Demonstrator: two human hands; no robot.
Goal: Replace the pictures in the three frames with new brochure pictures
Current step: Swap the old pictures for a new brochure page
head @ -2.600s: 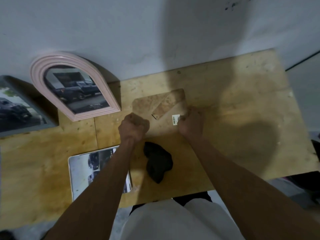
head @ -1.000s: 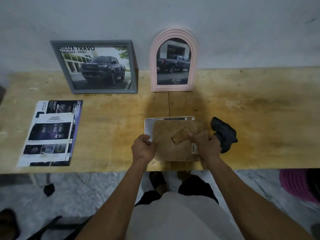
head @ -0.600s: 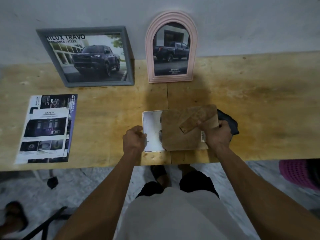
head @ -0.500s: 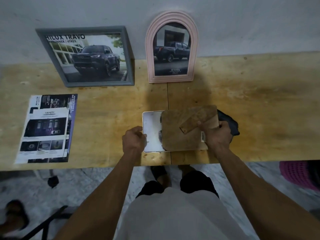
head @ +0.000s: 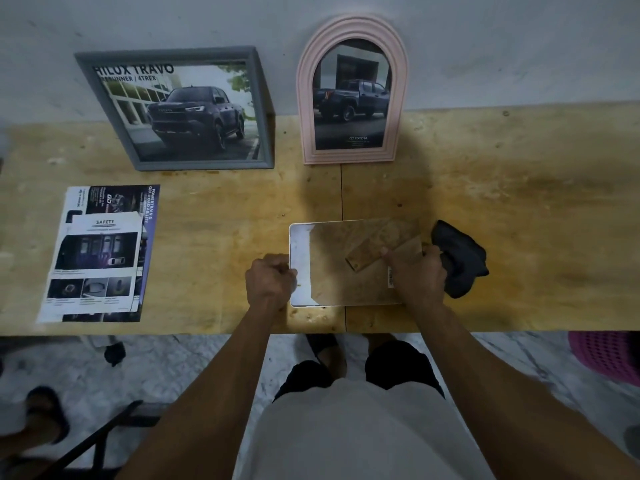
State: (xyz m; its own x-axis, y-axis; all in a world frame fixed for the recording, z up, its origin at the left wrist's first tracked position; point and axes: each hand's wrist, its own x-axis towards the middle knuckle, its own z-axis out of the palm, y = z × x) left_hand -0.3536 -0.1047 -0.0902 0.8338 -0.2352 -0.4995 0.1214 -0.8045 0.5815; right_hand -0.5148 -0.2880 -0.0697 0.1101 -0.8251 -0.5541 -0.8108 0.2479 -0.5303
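Note:
A white frame (head: 300, 271) lies face down near the table's front edge. A brown backing board (head: 343, 268) with a fold-out stand covers most of it. My left hand (head: 270, 282) grips the frame's left edge. My right hand (head: 414, 273) holds the board's right side, fingers curled over its edge by a barcode sticker. A grey frame (head: 173, 109) and a pink arched frame (head: 351, 91), both with truck pictures, lean on the wall behind. Brochure sheets (head: 100, 254) lie at the left.
A dark cloth (head: 460, 258) lies bunched right beside my right hand. The wooden table (head: 519, 220) runs along a grey wall. A pink basket (head: 609, 355) stands on the floor at the right, a chair frame (head: 97, 441) at lower left.
The backing board has come from the table's far side onto the white frame. Over the last half second it has settled lower and more squarely over the frame, both hands keeping their hold.

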